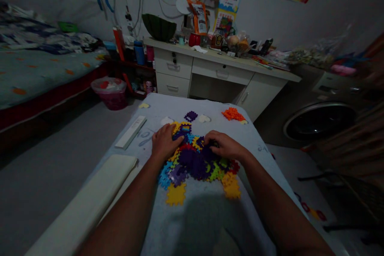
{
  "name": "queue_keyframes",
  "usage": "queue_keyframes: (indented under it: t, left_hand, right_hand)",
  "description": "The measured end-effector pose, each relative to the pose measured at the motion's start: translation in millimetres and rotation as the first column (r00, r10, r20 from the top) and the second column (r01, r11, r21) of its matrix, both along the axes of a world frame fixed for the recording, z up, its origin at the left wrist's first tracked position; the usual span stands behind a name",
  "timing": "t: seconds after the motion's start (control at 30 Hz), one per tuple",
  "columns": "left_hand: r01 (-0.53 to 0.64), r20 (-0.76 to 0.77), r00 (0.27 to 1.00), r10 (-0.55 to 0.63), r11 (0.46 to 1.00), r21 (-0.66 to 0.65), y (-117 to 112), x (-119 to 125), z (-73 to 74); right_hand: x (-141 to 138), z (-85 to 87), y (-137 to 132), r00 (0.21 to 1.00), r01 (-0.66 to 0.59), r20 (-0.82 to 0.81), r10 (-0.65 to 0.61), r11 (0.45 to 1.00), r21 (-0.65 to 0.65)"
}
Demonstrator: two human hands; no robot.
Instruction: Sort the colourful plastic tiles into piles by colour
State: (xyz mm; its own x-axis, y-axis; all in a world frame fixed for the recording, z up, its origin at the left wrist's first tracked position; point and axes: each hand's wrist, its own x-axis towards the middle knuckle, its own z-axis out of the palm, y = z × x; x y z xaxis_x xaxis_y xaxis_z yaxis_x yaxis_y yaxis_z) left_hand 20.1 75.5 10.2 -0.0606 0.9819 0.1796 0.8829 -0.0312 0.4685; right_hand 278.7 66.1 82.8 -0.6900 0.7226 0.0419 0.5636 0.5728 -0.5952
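A heap of plastic interlocking building pieces with toothed edges (195, 164), in purple, yellow, blue, green and red, lies mid-table. My left hand (163, 141) rests at the heap's left side, fingers and thumb apart, over yellow and purple pieces. At the upper right of the heap, my right hand (226, 145) has its fingers curled in, closed around a dark purple piece (207, 151) that is partly hidden. A square purple frame piece (186, 128) lies just beyond my left fingertips. Yellow square pieces (176, 195) lie at the heap's near edge.
Orange pieces (232, 114) lie at the table's far right, near pale heart shapes (204, 118). A long white box (131, 132) and folded pale cloth (111, 168) are at left. Beyond stand a white desk (174, 66), a washing machine (318, 104) and a pink bin (111, 98).
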Motion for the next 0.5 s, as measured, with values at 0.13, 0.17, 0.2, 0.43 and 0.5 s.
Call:
queue_keyframes:
  t: [0.13, 0.17, 0.2, 0.43, 0.5]
  left_hand:
    - [0.002, -0.027, 1.000, -0.002, 1.000, 0.005, -1.3, 1.1, 1.2]
    - [-0.001, -0.032, 0.999, 0.001, 1.000, 0.002, -1.5, 1.4, 1.7]
    - [-0.004, -0.037, 0.999, 0.004, 1.000, 0.000, -1.5, 1.8, 2.2]
    - [-0.007, -0.053, 0.999, 0.007, 1.000, 0.005, -1.0, 3.1, 2.1]
    - [-0.010, -0.057, 0.998, 0.010, 1.000, 0.007, -0.9, 2.9, 1.3]
  right_hand:
    - [34.6, -7.7, 44.6, 0.944, 0.325, -0.093, -0.317, 0.942, 0.080]
    - [44.4, -9.6, 59.6, 0.888, 0.459, -0.090, -0.450, 0.878, 0.140]
    - [54.4, -11.4, 75.0, 0.806, 0.590, -0.089, -0.585, 0.782, 0.200]
    - [103.9, -37.0, 156.2, 0.368, 0.905, 0.086, -0.926, 0.378, 0.197]
    - [105.8, -47.2, 166.0, 0.370, 0.905, 0.138, -0.919, 0.390, 0.171]
